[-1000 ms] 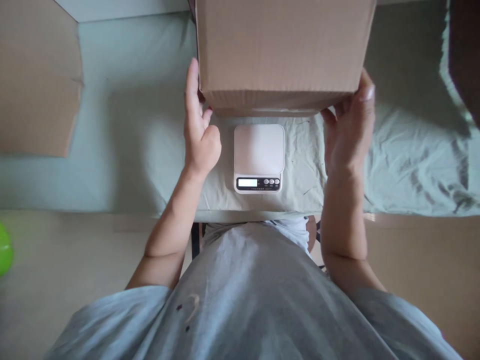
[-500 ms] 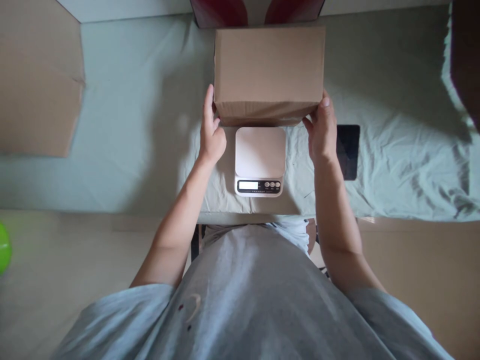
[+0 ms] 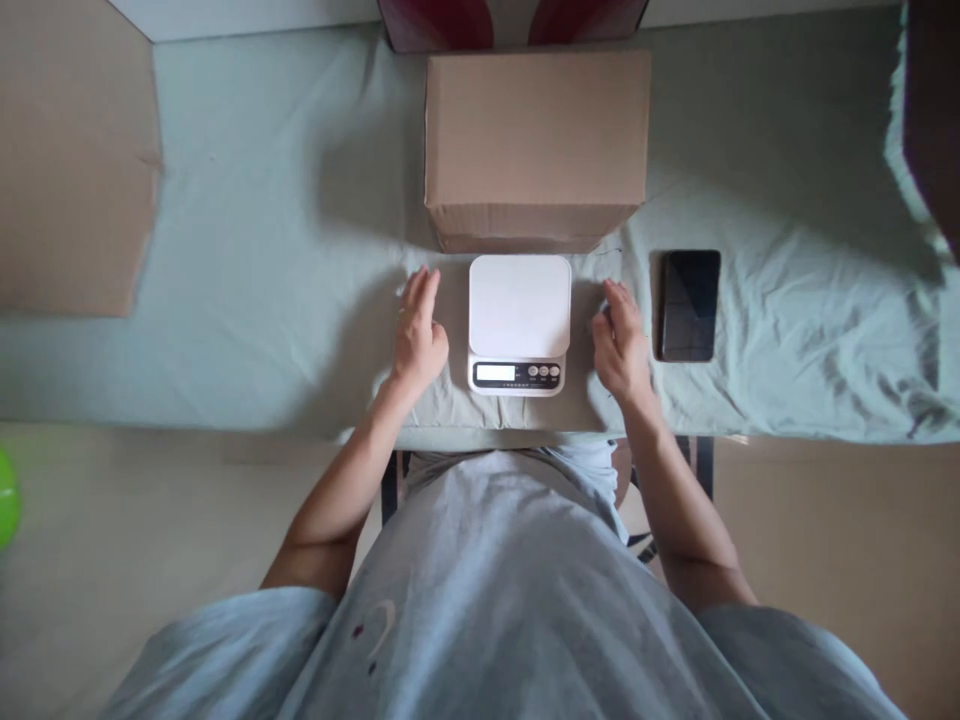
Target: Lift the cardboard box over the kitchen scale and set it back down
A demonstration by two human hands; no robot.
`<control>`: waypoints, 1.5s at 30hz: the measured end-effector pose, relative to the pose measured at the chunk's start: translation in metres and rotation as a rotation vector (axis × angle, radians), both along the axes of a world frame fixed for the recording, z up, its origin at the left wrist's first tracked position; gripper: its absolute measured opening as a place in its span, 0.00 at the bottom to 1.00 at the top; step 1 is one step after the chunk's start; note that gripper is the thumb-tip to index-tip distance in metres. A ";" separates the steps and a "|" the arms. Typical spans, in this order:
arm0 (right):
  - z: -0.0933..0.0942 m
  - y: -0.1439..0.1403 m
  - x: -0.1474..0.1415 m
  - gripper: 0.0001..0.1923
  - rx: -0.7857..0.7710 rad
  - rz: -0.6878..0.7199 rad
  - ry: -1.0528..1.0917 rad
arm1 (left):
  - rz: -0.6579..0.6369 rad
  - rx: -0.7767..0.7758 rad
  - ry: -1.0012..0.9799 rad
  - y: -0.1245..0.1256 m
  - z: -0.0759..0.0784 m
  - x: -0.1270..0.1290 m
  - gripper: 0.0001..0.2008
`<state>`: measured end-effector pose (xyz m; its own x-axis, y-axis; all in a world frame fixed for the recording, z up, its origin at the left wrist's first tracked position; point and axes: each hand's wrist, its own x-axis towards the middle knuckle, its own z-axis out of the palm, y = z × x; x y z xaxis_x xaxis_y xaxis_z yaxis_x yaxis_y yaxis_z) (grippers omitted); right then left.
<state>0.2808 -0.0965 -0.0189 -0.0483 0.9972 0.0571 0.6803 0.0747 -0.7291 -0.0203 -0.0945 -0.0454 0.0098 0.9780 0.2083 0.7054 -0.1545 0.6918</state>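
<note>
Left hand [image 3: 420, 335], right hand [image 3: 622, 340], each grip apart, beside smooth squarish scale [image 3: 519, 308], cardboard box [image 3: 536, 135] beyond

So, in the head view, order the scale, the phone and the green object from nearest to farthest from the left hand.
1. Scale, just right of the left hand.
2. Phone, farther right, beyond the right hand.
3. Green object, at the view's left edge.

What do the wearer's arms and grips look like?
Left grip and right grip: both bare, no gloves. Forearms: bare, no watch or cables visible. Sleeves: loose, blue-grey, ending above the elbows, part of a matching shirt with a pale crescent and two small dark marks on its left side.
</note>
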 end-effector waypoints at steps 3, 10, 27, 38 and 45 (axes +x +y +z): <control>-0.009 -0.014 -0.001 0.27 0.022 0.044 -0.195 | -0.053 -0.047 0.105 -0.021 0.000 0.006 0.34; -0.014 -0.019 -0.004 0.25 0.001 0.047 -0.301 | -0.068 -0.047 0.136 -0.029 -0.004 0.006 0.26; 0.027 0.128 -0.019 0.48 -0.222 0.072 0.435 | -0.029 -0.308 -0.700 0.150 0.020 -0.001 0.31; 0.100 0.066 -0.004 0.27 -0.174 0.011 0.744 | -0.201 -0.251 -0.816 0.060 0.103 0.004 0.26; 0.078 0.018 0.000 0.28 -0.200 -0.006 0.617 | -0.128 -0.241 -0.606 0.006 0.091 0.002 0.25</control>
